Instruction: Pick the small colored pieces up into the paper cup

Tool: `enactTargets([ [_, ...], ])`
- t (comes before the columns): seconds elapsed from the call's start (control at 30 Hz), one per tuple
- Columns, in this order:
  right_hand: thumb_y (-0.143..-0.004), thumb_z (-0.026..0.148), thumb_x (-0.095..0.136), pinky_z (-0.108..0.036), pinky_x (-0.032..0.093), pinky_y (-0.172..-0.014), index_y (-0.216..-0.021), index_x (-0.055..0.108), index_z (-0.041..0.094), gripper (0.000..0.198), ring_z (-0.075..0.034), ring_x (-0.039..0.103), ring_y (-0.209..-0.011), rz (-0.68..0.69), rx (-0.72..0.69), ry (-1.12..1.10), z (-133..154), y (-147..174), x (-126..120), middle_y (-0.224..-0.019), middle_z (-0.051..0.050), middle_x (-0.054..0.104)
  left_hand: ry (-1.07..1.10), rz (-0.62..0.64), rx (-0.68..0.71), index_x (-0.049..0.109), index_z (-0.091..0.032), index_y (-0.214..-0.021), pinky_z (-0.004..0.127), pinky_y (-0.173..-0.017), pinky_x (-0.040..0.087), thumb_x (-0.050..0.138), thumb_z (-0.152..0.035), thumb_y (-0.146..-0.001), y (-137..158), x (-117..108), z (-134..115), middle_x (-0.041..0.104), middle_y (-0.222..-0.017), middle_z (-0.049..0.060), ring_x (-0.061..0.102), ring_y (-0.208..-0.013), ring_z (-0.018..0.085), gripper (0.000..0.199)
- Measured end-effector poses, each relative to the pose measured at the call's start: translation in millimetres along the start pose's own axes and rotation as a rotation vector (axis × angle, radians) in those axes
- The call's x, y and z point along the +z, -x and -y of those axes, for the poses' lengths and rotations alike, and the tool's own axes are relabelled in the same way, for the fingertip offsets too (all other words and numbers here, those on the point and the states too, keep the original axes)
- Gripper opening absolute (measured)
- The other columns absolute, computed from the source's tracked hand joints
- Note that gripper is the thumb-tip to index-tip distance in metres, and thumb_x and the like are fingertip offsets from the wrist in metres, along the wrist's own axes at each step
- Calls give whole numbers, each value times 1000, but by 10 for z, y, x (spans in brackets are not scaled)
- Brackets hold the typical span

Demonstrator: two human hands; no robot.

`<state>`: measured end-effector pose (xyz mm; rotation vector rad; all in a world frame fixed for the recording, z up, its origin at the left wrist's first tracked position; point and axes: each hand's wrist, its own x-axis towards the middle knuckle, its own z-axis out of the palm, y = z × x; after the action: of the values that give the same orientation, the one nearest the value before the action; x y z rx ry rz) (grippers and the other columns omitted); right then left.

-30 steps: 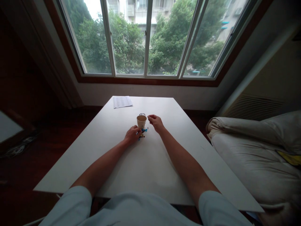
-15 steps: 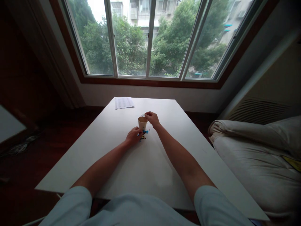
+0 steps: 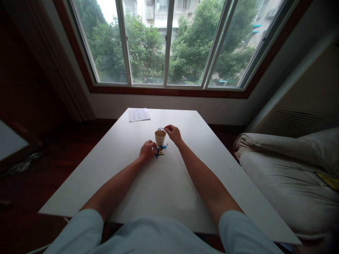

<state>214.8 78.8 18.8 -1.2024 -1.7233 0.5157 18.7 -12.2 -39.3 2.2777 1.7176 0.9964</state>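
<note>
Head view shows the left hand curled beside small colored pieces before an upright cup, the right hand angled inward, fingertips together near the cup's rim, either's hold unclear.

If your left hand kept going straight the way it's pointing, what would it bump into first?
The left hand would probably meet the paper cup low on its side, though the small coloured pieces lie so near its fingertips that it might brush them first; depth is unclear.
</note>
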Motion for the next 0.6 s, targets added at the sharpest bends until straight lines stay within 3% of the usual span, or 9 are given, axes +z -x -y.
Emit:
enactTargets([
  [0.23,-89,33,55,-26,42,-68,-94,73,20,23,-16,59,-72,-21,26,227,-309,181,-104,-80,-2,70,-23,-40,-95,71,-21,-90,35,-84,46,57,-23,-90,-92,51,204,63,-97,8,57,-93,22,15],
  [0.43,-85,26,59,-24,42,-69,-91,74,21,17,-15,60,-74,235,5,316,-478,446,-134,-83,-1,72,-21,28,-99,75,-23,-102,34,-89,48,55,-19,-89,-113,64,271,67,-101,7,59,-97,22,25],
  [0.6,-83,23,57,-22,39,-65,-89,75,22,19,-13,55,-67,311,-40,325,-453,614,-6,-73,1,68,2,77,-27,78,-25,-99,35,-95,48,56,-14,-86,-108,37,347,69,-106,7,58,-103,22,28],
])
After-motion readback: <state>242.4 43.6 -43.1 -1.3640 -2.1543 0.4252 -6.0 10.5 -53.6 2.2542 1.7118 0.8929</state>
